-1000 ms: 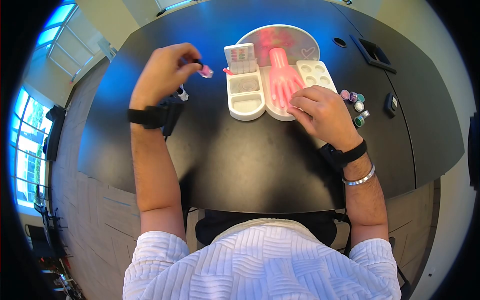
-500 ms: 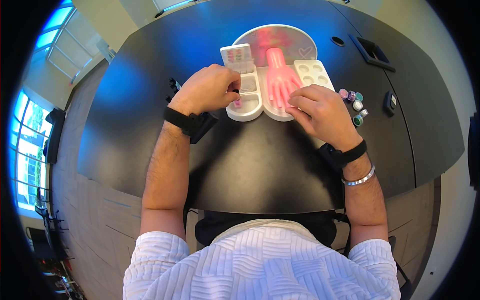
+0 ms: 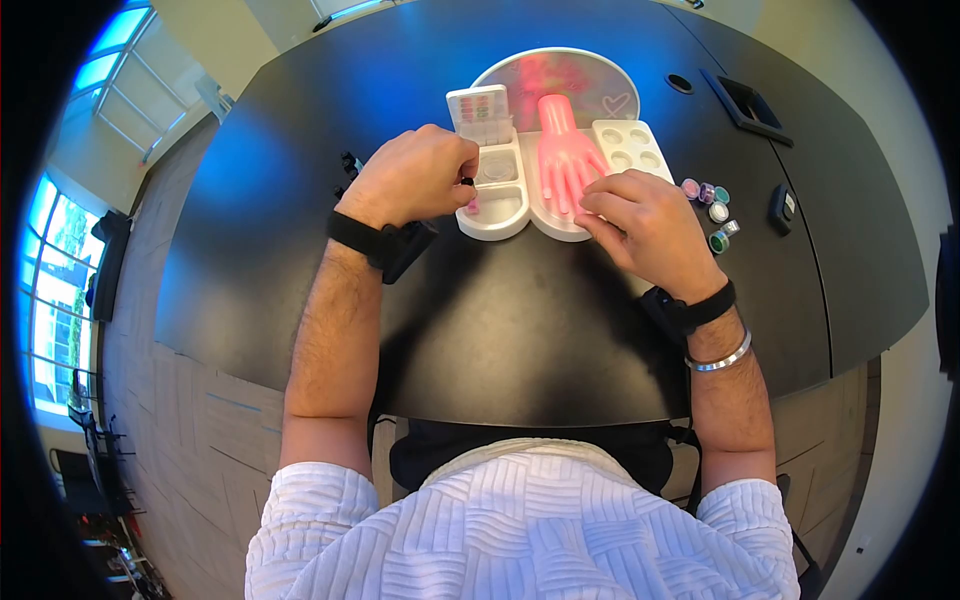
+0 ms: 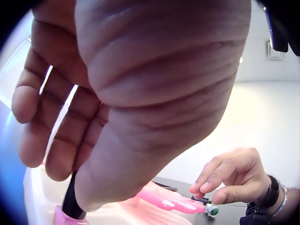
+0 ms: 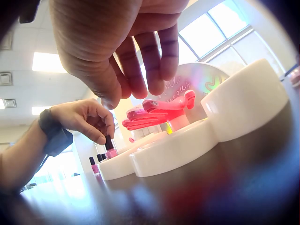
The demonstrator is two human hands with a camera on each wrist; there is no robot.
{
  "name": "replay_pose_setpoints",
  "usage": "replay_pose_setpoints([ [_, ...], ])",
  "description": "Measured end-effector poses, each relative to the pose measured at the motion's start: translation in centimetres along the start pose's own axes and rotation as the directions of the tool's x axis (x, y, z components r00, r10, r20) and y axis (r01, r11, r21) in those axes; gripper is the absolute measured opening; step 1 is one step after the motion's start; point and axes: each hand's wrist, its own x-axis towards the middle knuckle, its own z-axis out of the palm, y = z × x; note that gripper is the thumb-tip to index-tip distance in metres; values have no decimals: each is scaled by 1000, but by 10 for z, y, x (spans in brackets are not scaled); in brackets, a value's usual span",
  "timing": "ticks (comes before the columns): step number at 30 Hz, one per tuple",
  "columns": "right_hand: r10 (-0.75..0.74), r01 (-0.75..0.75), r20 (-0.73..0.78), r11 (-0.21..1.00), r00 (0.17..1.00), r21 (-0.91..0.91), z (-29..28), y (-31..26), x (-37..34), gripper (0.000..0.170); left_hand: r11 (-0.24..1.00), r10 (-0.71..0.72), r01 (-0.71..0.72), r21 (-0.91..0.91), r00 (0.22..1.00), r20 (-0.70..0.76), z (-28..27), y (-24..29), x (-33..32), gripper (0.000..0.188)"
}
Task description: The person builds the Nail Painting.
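Observation:
My left hand (image 3: pixel 412 180) pinches the black cap of a pink nail polish bottle (image 5: pixel 111 153) between thumb and fingers. The bottle stands upright at the front left compartment of a white manicure station (image 3: pixel 493 232). On the station's middle lies a pink practice hand (image 3: pixel 572 160), its fingers toward me. My right hand (image 3: pixel 650 222) hovers close over those fingertips, its own fingers loosely bent with nothing between them, as the right wrist view (image 5: pixel 140 56) shows. From the left wrist, the bottle's black cap (image 4: pixel 71 199) shows under the thumb.
Several small glitter jars (image 3: pixel 718 212) lie right of the station. More polish bottles (image 5: pixel 94 166) stand to its left, partly behind my left hand in the head view. A round-topped mirror (image 3: pixel 610 85) rises at the back beside an open-lidded case (image 3: pixel 480 108). A small black device (image 3: pixel 783 210) lies far right.
My left hand has carried the polish bottle from the table's left over to the station's front left compartment and stays there. The right hand has barely moved.

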Motion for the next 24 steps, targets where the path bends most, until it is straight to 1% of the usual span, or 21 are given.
replay_pose_setpoints([
  [6,-4,4,-5,1000,1000,1,-1,1,0,14,994,35,-38,-104,999,-37,-13,-19,-10,26],
  [9,-1,1,-18,1000,1000,-2,-5,-1,2,14,988,-124,113,-108,987,-98,-28,-36,-22,29],
  [10,5,-5,-24,1000,1000,0,-6,-1,1,14,988,-121,111,-103,988,-99,-31,-45,-28,29],
  [12,-1,1,-36,1000,999,-2,-6,-1,1,14,975,-220,214,-57,964,-148,-36,-59,-39,29],
  [13,-11,11,-41,1000,999,-3,-5,-1,1,14,957,-287,276,-91,948,-142,-37,-64,-46,28],
  [14,-6,6,-46,1000,999,-4,-5,-1,0,14,959,-281,271,-86,949,-140,-35,-69,-53,28],
  [16,-5,6,-35,1000,999,8,-5,-1,0,14,905,-411,375,-198,892,-187,-22,-82,-65,27],
  [17,-3,3,-35,1000,999,6,-5,-1,0,14,914,-399,367,-170,891,-218,-16,-85,-70,25],
  [18,-5,5,-32,1000,999,4,-4,-1,0,14,915,-397,366,-171,892,-217,-11,-89,-74,25],
  [20,-7,8,-26,1000,1000,7,-3,-2,0,14,895,-446,421,-147,850,-281,-4,-95,-82,23],
  [21,-10,10,-20,1000,1000,1,-2,-2,0,14,893,-451,426,-148,848,-280,0,-101,-85,23],
  [23,-18,17,-15,1000,1000,-5,-1,-1,1,14,896,-439,434,-94,833,-337,5,-110,-87,23],
  [24,-15,15,-10,1000,1000,-7,-1,-1,1,15,895,-441,437,-95,831,-339,6,-112,-87,23],
])
